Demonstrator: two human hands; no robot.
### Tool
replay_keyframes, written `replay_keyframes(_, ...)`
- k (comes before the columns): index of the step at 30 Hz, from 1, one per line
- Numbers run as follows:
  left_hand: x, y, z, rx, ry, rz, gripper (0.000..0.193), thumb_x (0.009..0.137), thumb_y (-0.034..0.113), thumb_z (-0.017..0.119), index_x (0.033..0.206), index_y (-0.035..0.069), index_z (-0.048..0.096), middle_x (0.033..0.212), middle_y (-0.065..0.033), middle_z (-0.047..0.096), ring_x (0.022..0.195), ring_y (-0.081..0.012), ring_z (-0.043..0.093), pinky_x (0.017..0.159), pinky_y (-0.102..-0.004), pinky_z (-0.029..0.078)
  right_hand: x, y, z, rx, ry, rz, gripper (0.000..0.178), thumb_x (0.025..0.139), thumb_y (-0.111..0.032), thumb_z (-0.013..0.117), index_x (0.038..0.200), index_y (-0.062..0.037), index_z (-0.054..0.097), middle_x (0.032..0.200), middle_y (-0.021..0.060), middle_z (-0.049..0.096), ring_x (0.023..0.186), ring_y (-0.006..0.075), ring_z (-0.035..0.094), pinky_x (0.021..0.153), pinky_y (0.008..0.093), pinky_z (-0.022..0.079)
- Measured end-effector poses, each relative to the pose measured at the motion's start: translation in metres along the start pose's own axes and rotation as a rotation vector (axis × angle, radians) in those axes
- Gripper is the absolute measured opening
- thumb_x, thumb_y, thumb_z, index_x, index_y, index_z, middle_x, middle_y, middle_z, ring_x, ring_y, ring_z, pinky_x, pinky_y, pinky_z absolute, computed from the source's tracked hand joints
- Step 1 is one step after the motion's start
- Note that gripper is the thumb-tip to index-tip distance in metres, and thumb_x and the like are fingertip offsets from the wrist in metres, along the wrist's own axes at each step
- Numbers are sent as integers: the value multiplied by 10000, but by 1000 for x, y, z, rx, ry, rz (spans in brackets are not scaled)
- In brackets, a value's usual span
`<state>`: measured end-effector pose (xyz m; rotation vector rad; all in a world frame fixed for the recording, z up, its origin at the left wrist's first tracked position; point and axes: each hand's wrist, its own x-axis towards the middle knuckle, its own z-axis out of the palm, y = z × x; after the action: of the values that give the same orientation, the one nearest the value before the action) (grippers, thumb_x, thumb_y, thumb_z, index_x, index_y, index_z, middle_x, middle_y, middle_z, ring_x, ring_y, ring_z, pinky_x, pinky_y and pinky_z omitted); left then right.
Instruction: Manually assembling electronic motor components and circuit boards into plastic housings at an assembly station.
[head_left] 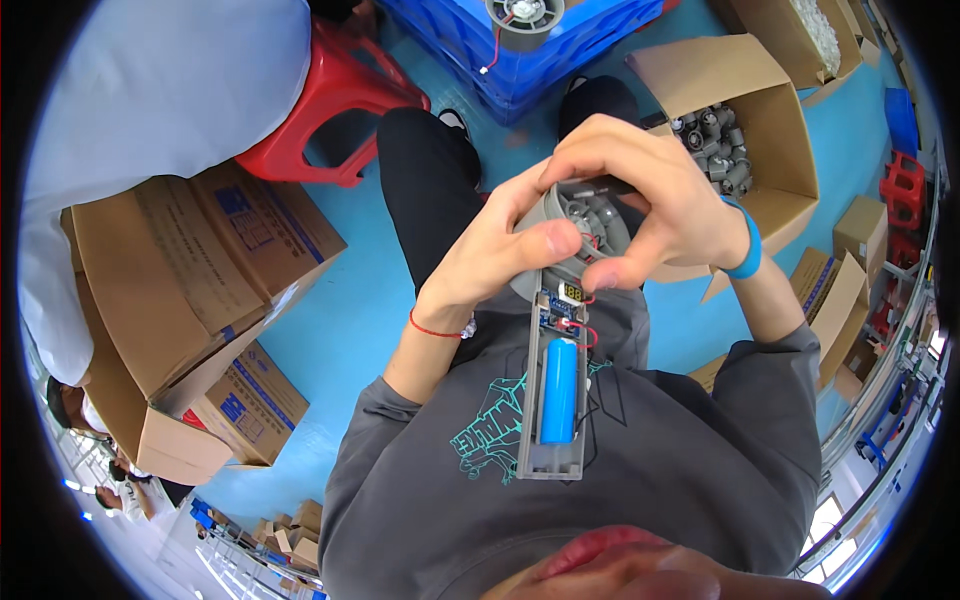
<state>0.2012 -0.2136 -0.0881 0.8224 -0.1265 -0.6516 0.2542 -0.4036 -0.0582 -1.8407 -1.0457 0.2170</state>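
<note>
Both hands hold one grey plastic handheld fan assembly in front of my chest. My left hand [500, 245] grips the left side of the round grey fan housing [590, 215], thumb laid across its lower face. My right hand [650, 195] curls over the top and right of the housing, thumb pressing near a small circuit board [562, 305] with red wires. Below hangs the open grey handle [550, 455], with a blue cylindrical battery [559, 390] seated in it. A red string circles my left wrist, a blue band my right.
An open cardboard box [770, 110] of several grey fan parts stands right of my knees. A blue plastic crate [520, 50] carries another fan housing ahead. A red stool [335, 95] and a person in a pale garment are at left, beside stacked cartons [190, 270].
</note>
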Motion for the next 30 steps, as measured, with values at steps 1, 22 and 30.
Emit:
replay_keyframes(1, 0, 0, 0, -37, 4, -17, 637, 808, 300, 673, 1292, -49, 451, 1189, -94, 536, 1117, -158, 508, 949, -277, 404, -1, 2, 2, 0, -5, 1, 677, 623, -447, 832, 1058, 7, 581, 982, 115, 592, 795, 232, 606, 659, 299, 490)
replay_keyframes(22, -37, -29, 15, -193, -36, -464, 540, 822, 250, 709, 1220, -57, 511, 1052, -58, 615, 960, -91, 573, 851, -248, 454, -54, -24, 18, 111, -319, 254, 649, 655, -377, 824, 1118, -39, 519, 1010, 89, 535, 708, 213, 566, 604, 293, 493)
replay_keyframes(30, -38, -41, 19, -251, -65, -509, 503, 861, 313, 659, 1176, -60, 536, 1031, -67, 613, 960, -103, 573, 856, -252, 445, -80, -22, 36, 138, -177, 283, 654, 780, -544, 680, 1121, -14, 507, 981, 95, 526, 612, 143, 537, 515, 259, 444)
